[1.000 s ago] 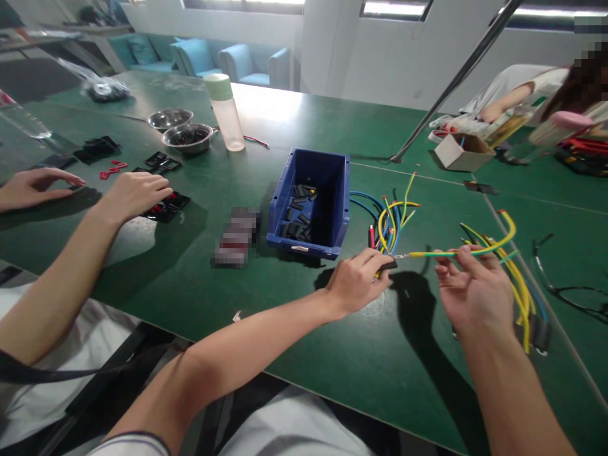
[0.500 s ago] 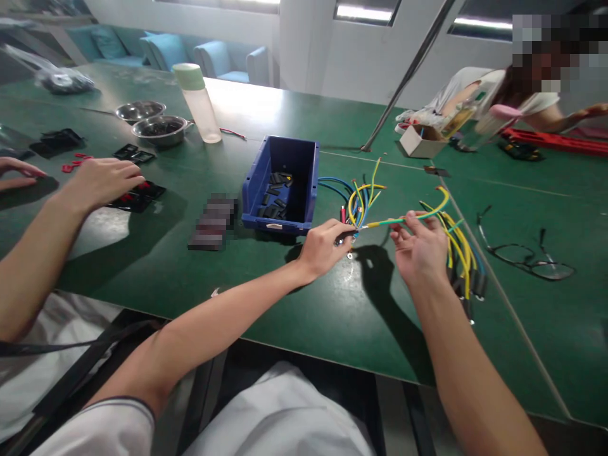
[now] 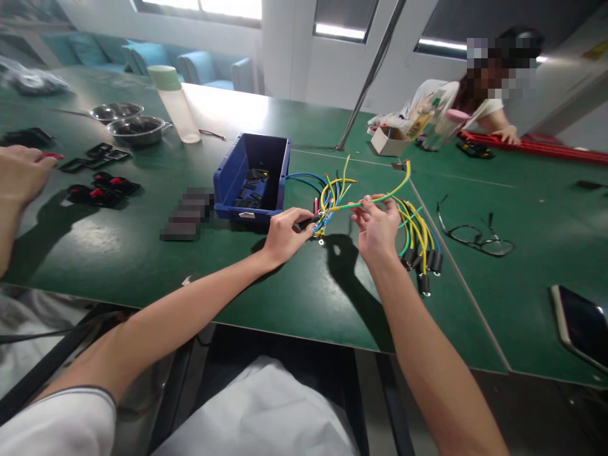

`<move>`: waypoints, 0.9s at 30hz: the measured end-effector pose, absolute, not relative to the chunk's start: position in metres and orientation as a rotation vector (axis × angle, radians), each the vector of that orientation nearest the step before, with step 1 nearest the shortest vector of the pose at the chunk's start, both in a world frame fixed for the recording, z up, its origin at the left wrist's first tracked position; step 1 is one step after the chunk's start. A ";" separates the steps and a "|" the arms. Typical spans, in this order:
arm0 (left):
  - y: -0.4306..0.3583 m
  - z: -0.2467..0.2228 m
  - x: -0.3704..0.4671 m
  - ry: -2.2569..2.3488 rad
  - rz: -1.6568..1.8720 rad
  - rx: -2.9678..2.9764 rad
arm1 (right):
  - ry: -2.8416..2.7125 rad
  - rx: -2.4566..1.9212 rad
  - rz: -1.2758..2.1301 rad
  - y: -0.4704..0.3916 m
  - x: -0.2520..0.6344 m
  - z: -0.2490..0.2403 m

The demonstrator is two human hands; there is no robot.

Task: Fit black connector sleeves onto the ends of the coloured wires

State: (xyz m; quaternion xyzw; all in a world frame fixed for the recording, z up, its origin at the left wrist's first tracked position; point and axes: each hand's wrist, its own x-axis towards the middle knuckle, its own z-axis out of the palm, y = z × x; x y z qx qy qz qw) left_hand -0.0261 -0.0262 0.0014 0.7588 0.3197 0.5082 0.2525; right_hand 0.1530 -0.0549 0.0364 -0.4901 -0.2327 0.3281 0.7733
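Your left hand [image 3: 285, 234] pinches a small black sleeve [image 3: 306, 221] between thumb and forefinger, just in front of the blue bin [image 3: 237, 196] that holds more of the same black pieces. Your right hand [image 3: 377, 228] is closed lightly on a yellow-green wire [image 3: 380, 197], fingertips on the insulation a little back from its bare end, which points toward the sleeve; whether the end is already inside the sleeve you cannot tell from here. Beyond your left fingertips lies a loose bundle of blue and yellow wires [image 3: 327, 190]; just right of your right hand lies a second bundle [image 3: 418, 237] with black sleeves already on its ends. Handling judgement: the wire is light and springy, it bends in a long arc past your grip and will likely swing if you hold it far back, so grip close to the end. The sleeve is tiny, light, probably soft rubber or plastic; pinch its sides, not its mouth. Well right of your hands lie spectacles [image 3: 475, 234] and a phone [image 3: 579, 326]. Left, a co-worker's hand [image 3: 21, 174] rests near black and red parts [image 3: 102, 190].
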 end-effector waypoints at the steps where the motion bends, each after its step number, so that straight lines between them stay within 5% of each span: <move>1: -0.025 0.002 -0.026 0.875 1.381 2.058 | -0.503 -1.060 0.709 -0.055 0.154 0.036; 27: -0.020 0.005 -0.029 0.838 1.384 2.019 | -0.525 -1.039 0.829 -0.058 0.147 0.043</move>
